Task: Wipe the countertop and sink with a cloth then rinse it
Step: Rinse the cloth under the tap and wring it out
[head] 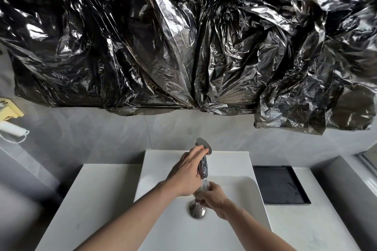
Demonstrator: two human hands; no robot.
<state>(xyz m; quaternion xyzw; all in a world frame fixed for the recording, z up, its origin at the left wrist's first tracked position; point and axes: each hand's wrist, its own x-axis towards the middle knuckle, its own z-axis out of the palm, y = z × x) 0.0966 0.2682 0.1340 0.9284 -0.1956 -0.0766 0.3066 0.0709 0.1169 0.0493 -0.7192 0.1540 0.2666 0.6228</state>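
White sink (234, 230): left hand (186, 175) rests spread on the chrome tap (203, 161), right hand (214, 199) closes on a blurred cloth (202, 188) under its spout, above the drain (197, 211).

1. The middle of the sink (234, 228) is taken up by both forearms, the left hand (187, 175) and the right hand (214, 199).
2. The far centre is blocked by the faucet (203, 159).
3. Open countertop (87, 199) is left free to the left.
4. The right side is partly occupied by a black tray (279, 185).
5. Overhead room is limited by hanging black plastic sheeting (183, 36).
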